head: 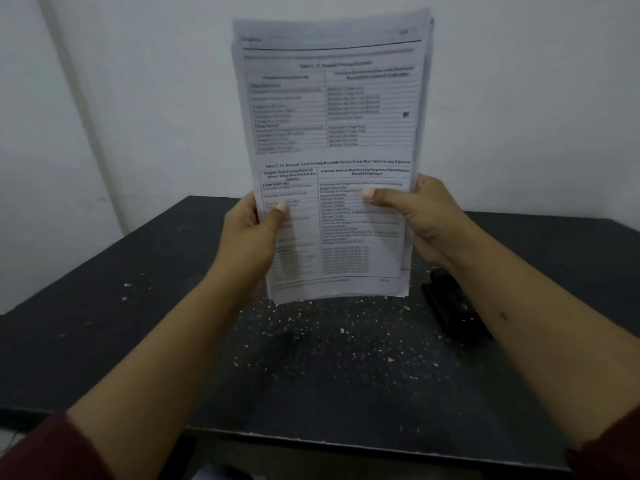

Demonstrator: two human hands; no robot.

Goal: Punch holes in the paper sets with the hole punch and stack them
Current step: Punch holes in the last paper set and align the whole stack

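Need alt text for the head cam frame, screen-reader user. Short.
Both hands hold a printed paper set upright above a dark table, the left hand and right hand gripping its lower side edges with thumbs on the front page. A black hole punch sits on the table under the right forearm, amid scattered white paper specks.

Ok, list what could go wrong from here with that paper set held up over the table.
1. The paper set is held only near its lower half by the left hand and right hand; its top edges look uneven, so holes may misalign.
2. The hole punch lies partly under the right forearm and could get knocked.
3. Paper bits litter the table and may cling to sheets.
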